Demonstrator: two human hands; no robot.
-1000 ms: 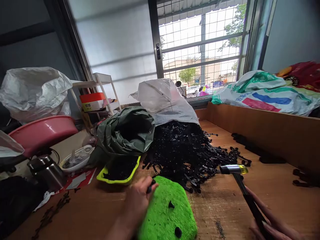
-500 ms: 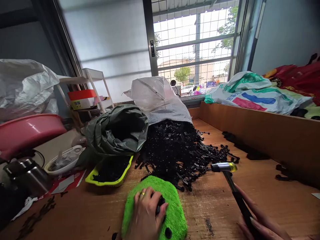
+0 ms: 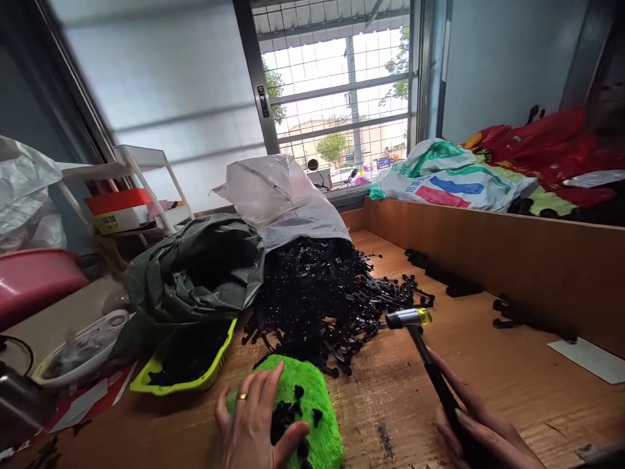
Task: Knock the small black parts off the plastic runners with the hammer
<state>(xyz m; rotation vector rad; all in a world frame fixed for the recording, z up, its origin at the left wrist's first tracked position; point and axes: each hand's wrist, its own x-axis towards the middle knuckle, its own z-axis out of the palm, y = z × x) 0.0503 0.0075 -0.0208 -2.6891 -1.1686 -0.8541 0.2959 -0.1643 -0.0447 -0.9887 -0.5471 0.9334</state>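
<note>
Hammer (image 3: 433, 370), with a slim black handle and a silver metal cylinder head tipped in black and clear yellow, is gripped by the right hand (image 3: 491, 426), its handle pinched between thumb and curled fingers. The left hand (image 3: 254, 423) is laid palm down, fingers parted, over the left side of a bright green, rounded, fuzzy fabric cushion (image 3: 319, 384); whether anything is covered by the palm cannot be told. Small, knobbed black pieces (image 3: 287, 417), apparently plastic, are clustered loosely on the cushion just beside the thumb. Fingers could be struck if the hammer were brought down there with the left hand so placed. Pieces could be bounced off or scattered by a blow, since none is seen to be pinned and the surface looks soft. The cushion could be slid across the brown wooden tabletop (image 3: 361, 423) by an uneven push. The glossy black heap (image 3: 307, 293) of slender parts, lying just behind the cushion, could be caught by the hammer's head, shown near its edge, and strays could be mixed in.
</note>
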